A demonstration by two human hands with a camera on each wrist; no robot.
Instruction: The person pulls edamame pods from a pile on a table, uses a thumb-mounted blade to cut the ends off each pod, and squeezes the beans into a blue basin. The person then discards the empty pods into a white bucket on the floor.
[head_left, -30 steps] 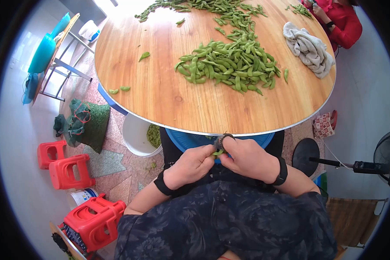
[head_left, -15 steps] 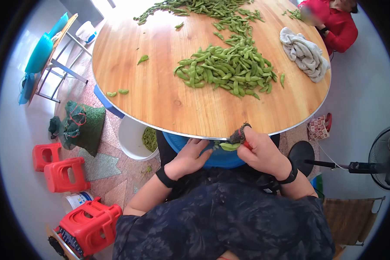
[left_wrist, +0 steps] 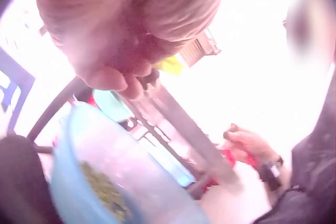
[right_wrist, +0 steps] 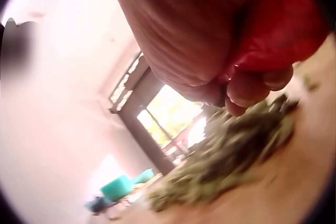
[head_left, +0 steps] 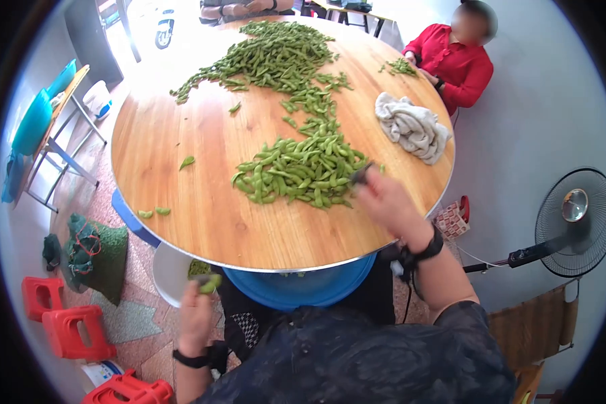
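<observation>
In the head view my left hand (head_left: pixel 195 320) is out to the left, near the white bucket (head_left: pixel 172 276). Its curled fingers pinch a green soybean pod (head_left: pixel 210 284). My right hand (head_left: pixel 387 205) reaches over the table at the near right edge of the pod pile (head_left: pixel 296 172). A dark cover (head_left: pixel 362 174) shows at its thumb. In the right wrist view the curled palm holds a red, handle-like thing (right_wrist: pixel 283 24), its front end hidden. Below the table's edge sits a blue basin (head_left: pixel 283 289).
A larger pod heap (head_left: pixel 276 57) lies farther back on the round table (head_left: pixel 209 222). A crumpled cloth (head_left: pixel 414 128) rests at the right, near a person in red (head_left: pixel 458 64). A fan (head_left: pixel 572 215) stands to the right; red stools (head_left: pixel 77 333) and a green sack (head_left: pixel 104 259) are left.
My hands were together over the basin, then parted. The left has swung left to the bucket with a pod, the right forward over the table to the pile. The head view has tilted up.
</observation>
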